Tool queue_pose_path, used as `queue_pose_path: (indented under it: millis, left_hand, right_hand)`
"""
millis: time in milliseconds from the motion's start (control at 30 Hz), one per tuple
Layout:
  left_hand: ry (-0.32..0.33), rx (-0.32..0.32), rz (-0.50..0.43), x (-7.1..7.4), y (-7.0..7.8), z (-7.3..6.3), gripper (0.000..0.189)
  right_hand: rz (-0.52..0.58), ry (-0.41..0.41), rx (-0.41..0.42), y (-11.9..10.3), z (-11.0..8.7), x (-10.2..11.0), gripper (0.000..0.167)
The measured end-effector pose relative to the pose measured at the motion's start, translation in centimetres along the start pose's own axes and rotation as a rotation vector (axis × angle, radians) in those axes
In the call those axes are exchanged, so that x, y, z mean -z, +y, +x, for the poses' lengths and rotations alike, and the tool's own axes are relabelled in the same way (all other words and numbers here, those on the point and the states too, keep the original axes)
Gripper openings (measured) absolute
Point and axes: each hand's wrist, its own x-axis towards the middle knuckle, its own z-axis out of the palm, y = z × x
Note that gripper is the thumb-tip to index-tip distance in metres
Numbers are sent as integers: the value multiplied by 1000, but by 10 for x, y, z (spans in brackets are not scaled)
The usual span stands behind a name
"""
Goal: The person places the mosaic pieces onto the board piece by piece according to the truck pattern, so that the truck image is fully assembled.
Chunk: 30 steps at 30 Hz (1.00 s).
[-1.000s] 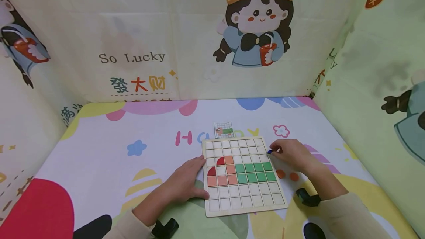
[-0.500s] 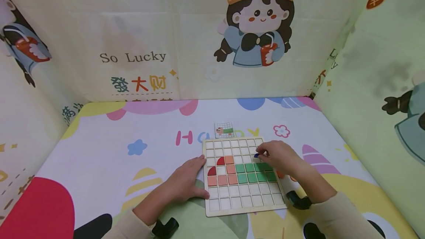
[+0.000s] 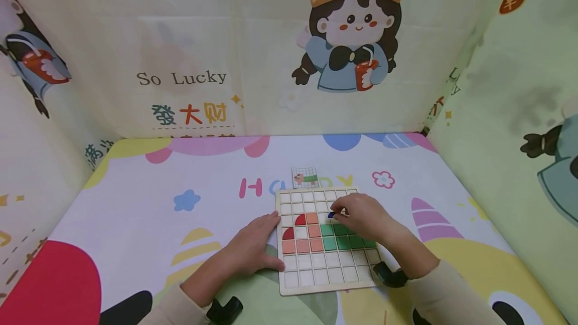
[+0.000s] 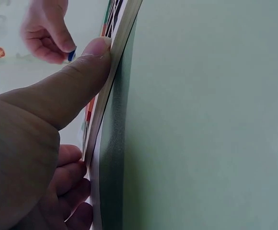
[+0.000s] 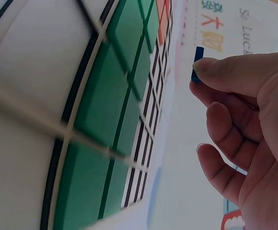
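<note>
A wooden grid board (image 3: 295, 277) lies on the table, with green tiles (image 3: 330, 243), salmon square tiles (image 3: 303, 246) and two red quarter-round tiles (image 3: 300, 220) set in its cells. My left hand (image 3: 248, 246) rests along the board's left edge, thumb (image 4: 88, 62) touching the rim near the front corner. Between thumb and index finger my right hand (image 3: 363, 214) pinches a small dark-blue tile (image 5: 197, 64). That hand is over the upper middle of the grid, close above the cells behind the green rows. It covers part of the board's right side.
Behind the board lies a small picture card (image 3: 305, 177) showing a coloured grid pattern. A patterned cloth (image 3: 217, 179) covers the table. Printed fabric walls (image 3: 253, 64) stand at the back and both sides.
My right hand has moved left from beside the board to over its cells, carrying the blue tile. Orange round pieces right of the board are now hidden by my arm. My left hand has stayed put.
</note>
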Motion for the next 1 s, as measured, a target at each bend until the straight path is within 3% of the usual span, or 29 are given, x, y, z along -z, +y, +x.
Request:
queue_pose_path:
  millis: [300, 1000]
  left_hand:
    - [0, -4, -8, 1, 1, -1, 103]
    - [6, -8, -16, 2, 1, -1, 103]
  right_hand:
    - [-13, -3, 75, -17, 8, -6, 7]
    - [18, -64, 85, -40, 19, -21, 11]
